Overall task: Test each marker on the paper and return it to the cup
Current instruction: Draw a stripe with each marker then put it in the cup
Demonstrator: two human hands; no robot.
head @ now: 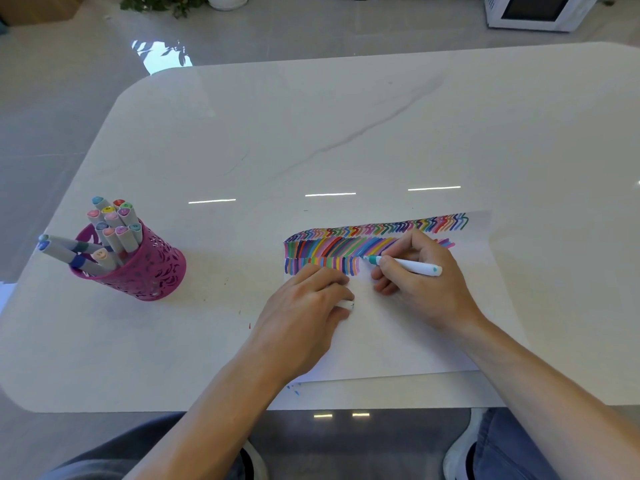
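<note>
the right hand (426, 282) pinches a teal marker (405, 265), its tip on the paper (398, 334) just past the end of the lowest row of coloured strokes. the left hand (304, 306) rests on the paper's left part, fingers curled round a small white piece (346, 304), probably the marker's cap. well apart to the left stands the pink cut-out cup (145, 268), packed with grey markers (114, 223); a few lean out over its left rim. beyond the white table (311, 133), a white appliance (536, 12) and a potted plant (156, 3) sit on the floor. bare tabletop lies between cup and paper. the paper's near edge lies close to the table's near edge. the coloured marker ends bear marks too small to read.
</note>
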